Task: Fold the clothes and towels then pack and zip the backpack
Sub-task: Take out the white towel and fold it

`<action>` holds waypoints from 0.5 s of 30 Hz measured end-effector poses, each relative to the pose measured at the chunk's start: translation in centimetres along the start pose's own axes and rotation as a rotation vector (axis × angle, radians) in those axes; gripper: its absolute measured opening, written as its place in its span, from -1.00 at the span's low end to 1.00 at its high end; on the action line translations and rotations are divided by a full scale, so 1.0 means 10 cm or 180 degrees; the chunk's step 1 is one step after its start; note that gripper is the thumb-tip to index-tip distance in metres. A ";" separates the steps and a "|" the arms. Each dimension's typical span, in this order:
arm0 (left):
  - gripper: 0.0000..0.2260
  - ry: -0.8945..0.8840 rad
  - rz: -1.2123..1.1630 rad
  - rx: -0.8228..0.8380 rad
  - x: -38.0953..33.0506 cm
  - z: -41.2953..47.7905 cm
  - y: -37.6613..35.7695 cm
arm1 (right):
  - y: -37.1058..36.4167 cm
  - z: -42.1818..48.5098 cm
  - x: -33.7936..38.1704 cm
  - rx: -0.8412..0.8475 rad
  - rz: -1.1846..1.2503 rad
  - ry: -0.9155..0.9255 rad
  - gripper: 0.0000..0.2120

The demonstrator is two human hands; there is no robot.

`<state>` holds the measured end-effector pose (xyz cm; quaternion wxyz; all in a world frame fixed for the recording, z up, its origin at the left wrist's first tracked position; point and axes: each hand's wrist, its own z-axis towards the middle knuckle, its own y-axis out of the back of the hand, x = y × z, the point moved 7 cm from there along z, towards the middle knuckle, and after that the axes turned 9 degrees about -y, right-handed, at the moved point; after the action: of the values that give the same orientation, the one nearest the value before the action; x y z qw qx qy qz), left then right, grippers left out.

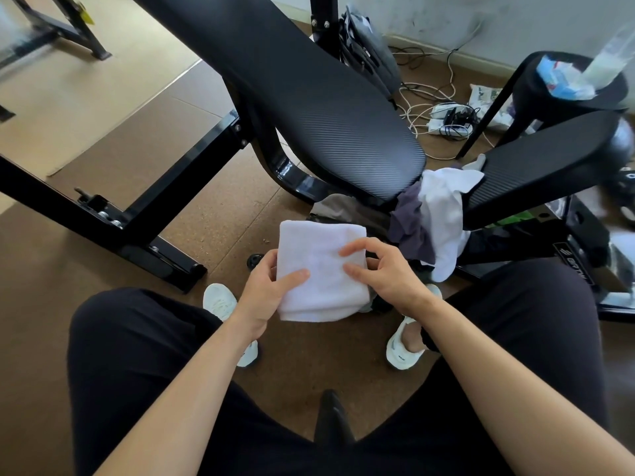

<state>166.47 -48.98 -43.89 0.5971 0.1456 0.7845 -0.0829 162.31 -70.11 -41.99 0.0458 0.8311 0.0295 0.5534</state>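
Observation:
A folded white towel (319, 266) is held in the air above the floor, between my knees. My left hand (266, 286) grips its left edge, thumb on top and fingers underneath. My right hand (385, 273) rests on the towel's right side with fingers spread over the top and thumb pressing the surface. A heap of loose clothes lies past the towel: a white garment (443, 214) and a purple one (410, 221), draped between two bench pads. A dark bag (347, 211), partly hidden by the towel, lies under the bench end.
A long black padded bench (309, 97) slants across the middle, a second pad (546, 166) at right. Steel frame legs (137, 214) cross the cork floor at left. Cables and a power strip (446, 118) lie by the wall. A grey backpack (367, 53) leans by the post.

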 end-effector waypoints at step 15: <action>-0.35 -0.1214 0.2722 -0.0570 -0.20 -0.04 0.01 | -0.26 0.00 -0.01 -0.0510 -0.1525 0.0252 -0.38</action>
<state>166.60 -48.98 -41.85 0.7213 0.3855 0.5346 0.2130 162.29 -67.57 -42.40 0.2401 0.7719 0.1834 0.5594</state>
